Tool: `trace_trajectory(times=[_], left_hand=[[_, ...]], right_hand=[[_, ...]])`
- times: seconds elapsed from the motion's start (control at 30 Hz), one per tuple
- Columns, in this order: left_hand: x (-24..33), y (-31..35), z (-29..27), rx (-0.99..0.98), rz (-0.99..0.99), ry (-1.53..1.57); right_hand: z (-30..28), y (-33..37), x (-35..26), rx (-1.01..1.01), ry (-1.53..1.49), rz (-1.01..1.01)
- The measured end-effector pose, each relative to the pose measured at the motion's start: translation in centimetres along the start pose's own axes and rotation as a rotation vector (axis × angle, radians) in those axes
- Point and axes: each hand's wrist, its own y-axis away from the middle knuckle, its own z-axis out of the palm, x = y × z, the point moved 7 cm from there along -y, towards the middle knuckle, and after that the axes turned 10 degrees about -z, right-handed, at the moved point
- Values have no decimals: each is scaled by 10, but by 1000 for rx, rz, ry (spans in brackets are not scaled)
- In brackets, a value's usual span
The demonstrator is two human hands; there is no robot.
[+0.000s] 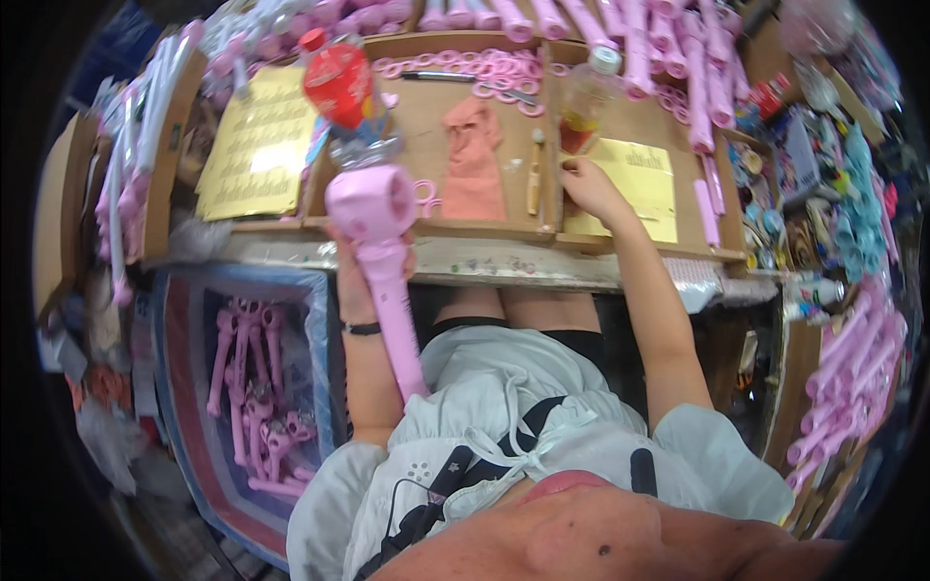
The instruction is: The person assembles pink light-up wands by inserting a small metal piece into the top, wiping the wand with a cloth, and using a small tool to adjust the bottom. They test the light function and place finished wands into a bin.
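My left hand (351,276) is wrapped round a pink plastic wand (387,281). A hollow round head tops its long handle, which slants down against my clothing. My right hand (593,192) lies over the left edge of a yellow sticker sheet (644,174) in the right tray section. Its fingertips are pinched together; whatever they hold is too small to make out. Just beyond that hand stands a clear bottle (584,102) with some amber liquid. Left of it, a wooden-handled tool (534,179) lies beside the divider.
A wooden tray (426,126) holds pink rings (494,73), a black pen (438,76) and a salmon cloth (473,160). More yellow sheets (257,145) lie left, near a red-labelled bottle (337,82). Pink wands fill a blue-rimmed bin (242,274) and pile up right (852,373).
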Motion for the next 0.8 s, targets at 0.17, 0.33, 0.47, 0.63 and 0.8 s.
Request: trace_trajectory(times=[0.17,0.33,0.47,0.63,0.8], left_hand=[[1,-14,20,-10,-5,-15],[1,-20,24,-79,-6,50],[-3,-20,37,-298,-93,267],[10,-18,38,-86,-3,10],[33,-11,44,-71,149,9]], right_hand=[[9,9,2,-88,-209,172],[-18,44,-49,388,-319,-152],[10,81,-110,328,-104,-566],[67,107,-151,179,130,-918],[75,104,-148,275,71,-766]])
